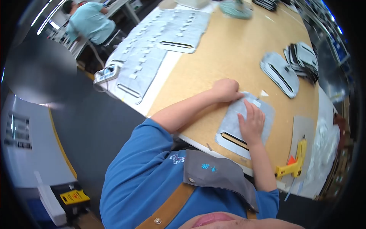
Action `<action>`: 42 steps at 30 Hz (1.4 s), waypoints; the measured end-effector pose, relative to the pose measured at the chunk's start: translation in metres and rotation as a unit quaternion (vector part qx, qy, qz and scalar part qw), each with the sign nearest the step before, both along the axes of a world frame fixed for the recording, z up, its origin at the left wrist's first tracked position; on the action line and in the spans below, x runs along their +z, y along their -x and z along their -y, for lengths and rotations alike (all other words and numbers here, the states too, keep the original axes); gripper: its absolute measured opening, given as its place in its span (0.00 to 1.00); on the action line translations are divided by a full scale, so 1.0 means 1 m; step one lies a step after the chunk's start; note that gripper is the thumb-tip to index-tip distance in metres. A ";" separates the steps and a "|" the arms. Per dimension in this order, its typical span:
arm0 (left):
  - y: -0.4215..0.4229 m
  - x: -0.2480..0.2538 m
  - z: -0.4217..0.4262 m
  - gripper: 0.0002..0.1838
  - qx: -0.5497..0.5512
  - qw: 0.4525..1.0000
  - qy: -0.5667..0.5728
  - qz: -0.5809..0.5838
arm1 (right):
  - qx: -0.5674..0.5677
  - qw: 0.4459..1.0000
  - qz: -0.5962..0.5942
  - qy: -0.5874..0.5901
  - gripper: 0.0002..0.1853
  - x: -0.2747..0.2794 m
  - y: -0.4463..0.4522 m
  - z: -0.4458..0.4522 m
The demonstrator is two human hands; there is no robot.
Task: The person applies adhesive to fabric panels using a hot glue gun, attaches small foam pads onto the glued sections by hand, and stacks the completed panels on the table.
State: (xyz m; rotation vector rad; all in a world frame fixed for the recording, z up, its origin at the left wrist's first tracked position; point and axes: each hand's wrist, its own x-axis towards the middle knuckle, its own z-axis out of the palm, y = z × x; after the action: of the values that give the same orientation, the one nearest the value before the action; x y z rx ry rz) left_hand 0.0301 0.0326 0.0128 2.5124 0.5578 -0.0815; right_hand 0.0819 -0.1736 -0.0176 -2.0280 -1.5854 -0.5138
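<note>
A light grey fabric panel (234,120) with a black-edged slot near its front end lies on the table before me. My left hand (227,91) is closed, its fingertips pinching at the panel's far left corner. Spread on the panel's right half is my right hand (253,120), fingers stretched out, touching a small white tab (257,103) near the far edge. What is under the right palm is hidden. Just beyond the panel lies a small white scrap (264,93).
Grey panels with white tabs (152,49) cover the table's far left. A single slotted piece (280,74) and a stack of pieces (303,61) lie at right. Nearer sits a yellow glue gun (295,160). A power strip (106,73) hangs at the left edge; a person (91,23) sits beyond.
</note>
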 end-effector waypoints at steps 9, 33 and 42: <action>0.042 0.003 -0.001 0.31 -0.064 0.986 0.142 -0.056 | 0.001 0.999 -0.033 -0.026 0.28 0.002 -0.002 0.000; 0.068 -0.003 0.058 0.17 0.056 0.926 0.350 0.130 | 0.013 0.990 -0.117 -0.077 0.25 0.019 -0.007 0.001; 0.099 0.037 -0.116 0.18 0.082 0.982 0.123 0.121 | -0.033 0.987 -0.146 -0.054 0.24 0.048 0.010 0.058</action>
State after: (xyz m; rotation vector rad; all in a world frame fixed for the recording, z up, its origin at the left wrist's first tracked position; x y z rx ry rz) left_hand -0.0688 0.1487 0.0498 2.1886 0.6118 0.2025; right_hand 0.0714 -0.2315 0.0306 -1.9764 -1.2922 -0.3019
